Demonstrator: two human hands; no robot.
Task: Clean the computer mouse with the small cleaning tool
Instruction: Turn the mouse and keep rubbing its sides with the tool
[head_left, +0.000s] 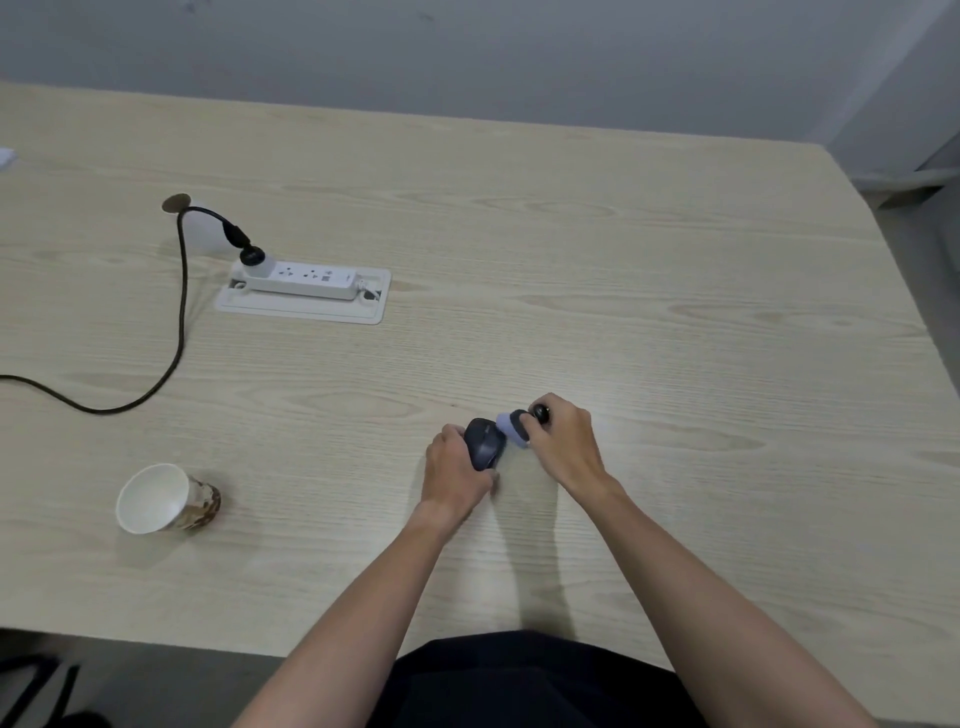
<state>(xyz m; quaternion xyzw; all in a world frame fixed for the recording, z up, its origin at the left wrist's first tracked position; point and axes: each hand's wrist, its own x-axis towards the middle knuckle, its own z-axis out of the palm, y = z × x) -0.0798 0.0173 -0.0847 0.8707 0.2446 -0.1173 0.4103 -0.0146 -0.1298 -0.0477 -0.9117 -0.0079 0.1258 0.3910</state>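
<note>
Mouse: the dark computer mouse (485, 441) sits near the front middle of the desk (623, 312), tipped up on its side, I'd say, so its right flank faces the tool.
Left grip: my left hand (454, 462) is wrapped round the mouse from the left and behind, fingers closed on its body. That pins it, so I reckon it won't skid while I rub.
Tool: the small cleaning tool (514, 423) shows a pale bluish pad end and a dark body, the pad right up against the mouse's right edge. Touching, as far as I can tell.
Right grip: my right hand (563, 441) is pinched on the tool's dark handle, thumb and fingers closed, a round black end poking out above the knuckles. Holding it low and short should give me control of the pad.
Stage: mid-clean, working the side, I judge.
Further out: a paper cup (166, 501) lies on its side well to the left, mouth toward me, clear of the work.
Far left: a white power strip (301, 278) rests in its tray, a black cable (179, 312) trailing off the desk edge.
</note>
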